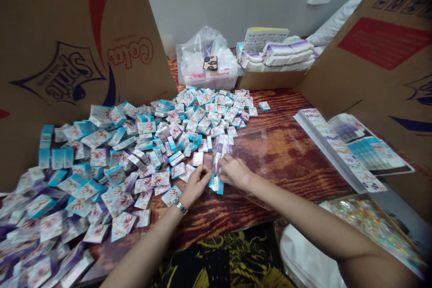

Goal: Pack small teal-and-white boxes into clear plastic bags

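"Between the two hands, what am I seeing?"

"It's a clear plastic bag (248, 150), with a short column of small boxes (221, 147) inside: white and purple toward the far end, turquoise at the near end."

"And the hands themselves?"

"The left hand (197, 180), with a metal-banded watch (180, 205) on its wrist, has thumb and fingers drawn close together at the bag's left edge. The right hand (236, 172) curls over the column from the other side. Some fingertips are hidden, so I can't tell how firmly either grips."

"What surrounds them?"

"Left of the hands and on beyond them spreads a heap of loose boxes (99, 157), tumbled at all angles, white with turquoise or purple sides, many showing a reddish hand picture. Well right of the right hand lie printed sheets (374, 148)."

"Farther off?"

"Straight beyond the hands, a plastic tub (209, 82); right of that, a low carton (270, 79) with purple-and-white stacks (288, 56)."

"Any writing?"

"On the large carton (135, 9) past the left hand, 'Sprite' in dark blue and 'Cola' in red outline. Lettering on the small boxes is too tiny to read."

"What's hard to make out?"

"The heap runs out of view, lower left of the left hand. The tub's contents blur behind clear film, and the tall carton (374, 76) past the right hand is cut off, its outer corner dark."
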`<move>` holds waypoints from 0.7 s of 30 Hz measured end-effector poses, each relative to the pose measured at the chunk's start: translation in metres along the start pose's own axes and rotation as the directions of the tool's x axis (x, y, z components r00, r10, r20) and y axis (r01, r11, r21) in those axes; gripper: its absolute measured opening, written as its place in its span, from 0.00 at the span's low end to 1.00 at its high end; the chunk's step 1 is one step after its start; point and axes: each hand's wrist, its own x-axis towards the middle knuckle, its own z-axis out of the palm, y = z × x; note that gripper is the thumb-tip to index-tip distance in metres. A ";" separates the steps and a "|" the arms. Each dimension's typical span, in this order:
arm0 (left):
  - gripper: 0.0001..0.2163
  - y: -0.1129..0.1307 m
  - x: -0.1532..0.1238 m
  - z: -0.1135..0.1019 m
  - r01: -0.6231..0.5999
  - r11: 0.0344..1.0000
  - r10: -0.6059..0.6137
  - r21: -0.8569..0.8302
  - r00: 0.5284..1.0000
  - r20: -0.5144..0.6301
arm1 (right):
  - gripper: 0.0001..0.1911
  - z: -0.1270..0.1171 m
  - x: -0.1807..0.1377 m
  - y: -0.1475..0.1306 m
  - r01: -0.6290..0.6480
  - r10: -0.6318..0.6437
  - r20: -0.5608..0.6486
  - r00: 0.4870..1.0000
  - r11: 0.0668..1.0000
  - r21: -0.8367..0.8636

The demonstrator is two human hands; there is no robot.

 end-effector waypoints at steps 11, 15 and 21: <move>0.32 0.008 -0.009 -0.019 -0.266 0.945 0.204 0.190 0.934 0.294 | 0.16 -0.005 0.006 0.004 0.001 -0.002 0.032 0.999 0.999 0.036; 0.28 -0.001 -0.008 -0.006 -0.282 0.906 0.240 0.316 0.957 0.166 | 0.15 -0.005 0.007 0.006 -0.005 0.003 0.037 0.999 0.997 0.078; 0.22 -0.005 -0.005 -0.001 -0.294 0.896 0.252 0.332 0.954 0.164 | 0.14 -0.005 0.005 0.020 0.060 -0.063 0.006 0.998 0.977 0.205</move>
